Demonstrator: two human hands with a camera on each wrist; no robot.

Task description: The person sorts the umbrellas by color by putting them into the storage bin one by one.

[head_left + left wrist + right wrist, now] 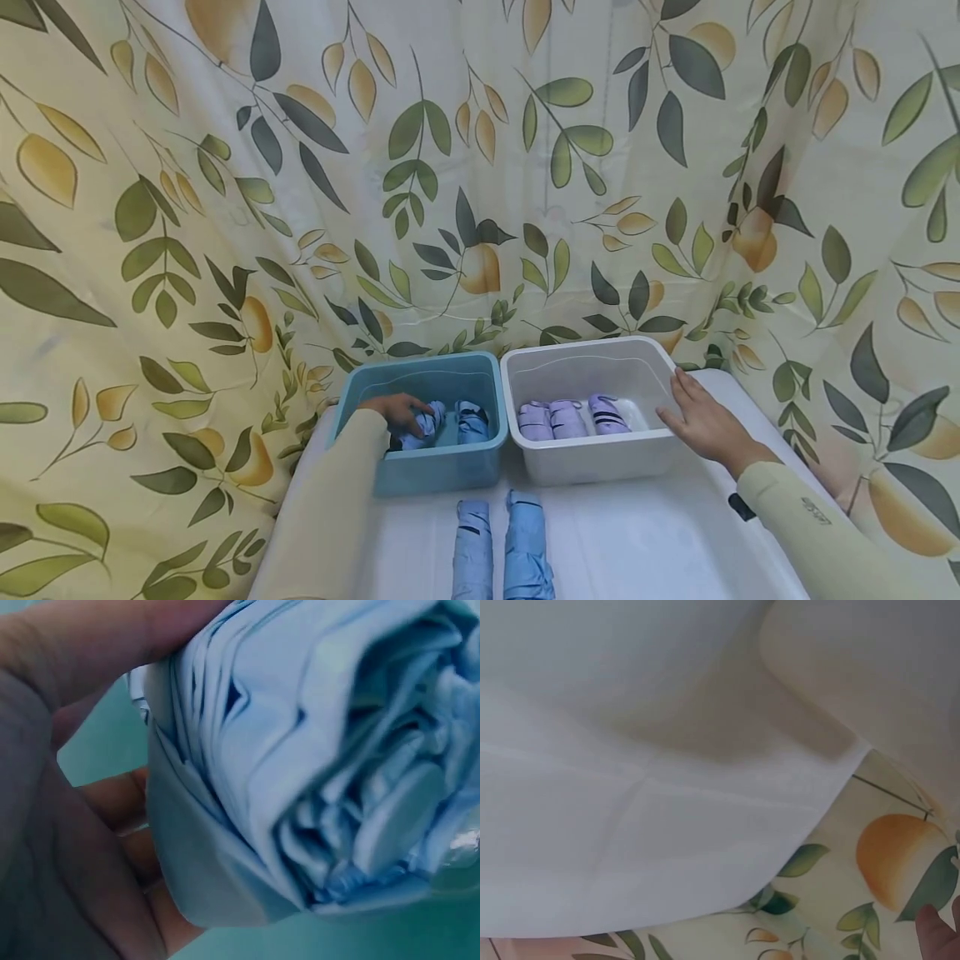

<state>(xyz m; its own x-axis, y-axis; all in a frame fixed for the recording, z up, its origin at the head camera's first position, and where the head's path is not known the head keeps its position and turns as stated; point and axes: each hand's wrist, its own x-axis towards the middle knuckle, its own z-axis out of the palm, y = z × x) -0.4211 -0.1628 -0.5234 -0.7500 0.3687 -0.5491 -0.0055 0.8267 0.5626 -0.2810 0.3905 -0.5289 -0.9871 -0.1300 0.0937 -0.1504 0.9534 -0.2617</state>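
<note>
In the head view my left hand (400, 411) reaches into the blue bin (438, 473) and grips a light blue folded umbrella (430, 423). Close up in the left wrist view, the thumb and fingers curl round this umbrella's rolled fabric (270, 742). Another blue umbrella (472, 423) lies to its right inside the bin. Three lilac folded umbrellas (568, 420) lie side by side in the white bin (600, 463). My right hand (708, 425) is at that bin's right rim, fingers extended and holding nothing; only its fingertips (936, 934) enter the right wrist view.
Two blue folded umbrellas, one paler (472, 550) and one brighter (528, 546), lie on the white table (637, 542) in front of the bins. A leaf-patterned curtain (480, 167) surrounds the table at the back and sides.
</note>
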